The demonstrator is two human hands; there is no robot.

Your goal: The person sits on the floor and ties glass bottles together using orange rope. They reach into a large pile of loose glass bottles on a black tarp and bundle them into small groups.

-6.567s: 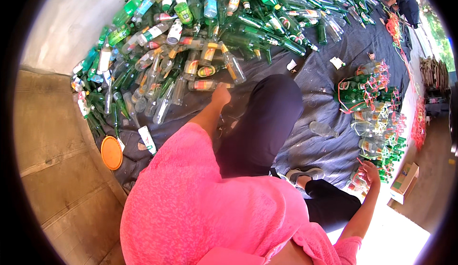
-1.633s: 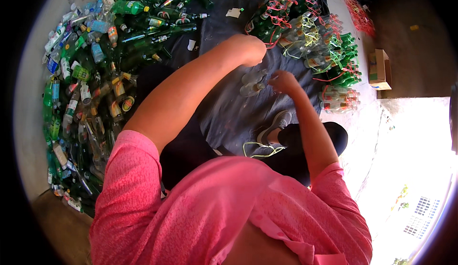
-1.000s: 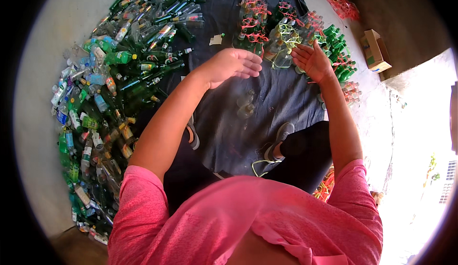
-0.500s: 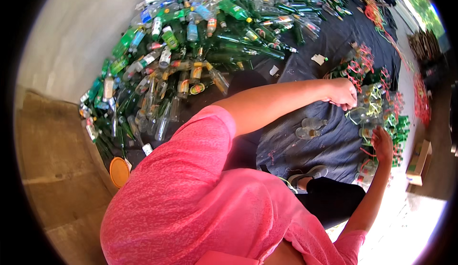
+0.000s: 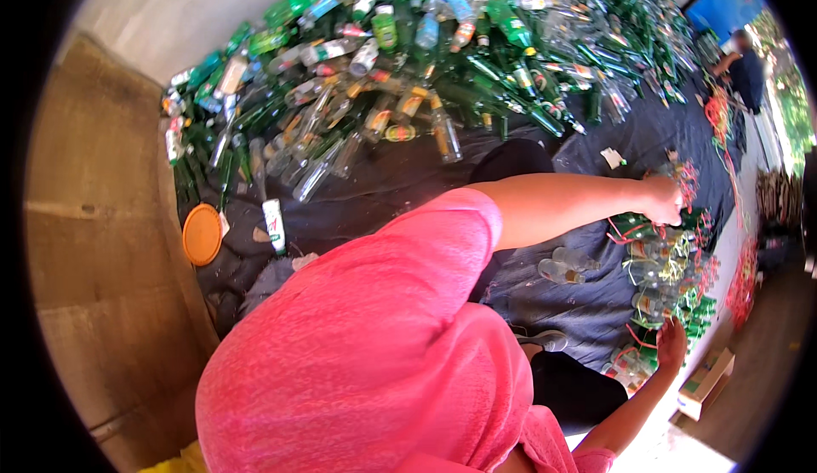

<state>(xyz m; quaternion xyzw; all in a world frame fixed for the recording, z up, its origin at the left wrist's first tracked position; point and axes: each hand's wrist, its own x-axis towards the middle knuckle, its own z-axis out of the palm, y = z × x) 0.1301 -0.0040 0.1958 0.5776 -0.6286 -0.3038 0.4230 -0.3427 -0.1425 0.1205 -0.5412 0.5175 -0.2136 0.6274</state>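
My left hand (image 5: 663, 200) reaches across to the right, its fingers closed at the red-tied bottles; what they hold, if anything, is hidden. Below it stand clear bottles (image 5: 651, 273) bundled together with yellow-green and red plastic ties (image 5: 681, 246). My right hand (image 5: 671, 343) is at the near end of this group, beside green bottles (image 5: 701, 313), fingers pointing away from me and apparently loosely extended. More clear bottles with reddish ties (image 5: 628, 366) stand just left of the right hand. Two loose clear bottles (image 5: 568, 265) lie on the dark sheet, left of the bundles.
A large heap of green and clear bottles (image 5: 408, 56) covers the far side of the dark sheet (image 5: 383, 185). An orange round lid (image 5: 202, 234) lies at left. Red strings (image 5: 743, 282) and a cardboard box (image 5: 706, 383) are at right. Another person (image 5: 746, 73) is at far right.
My view has swung, so the scene sits lower and further right. My left hand has moved away from the yellow-tied bottles to the red-tied ones; my right hand stays by the green bottles.
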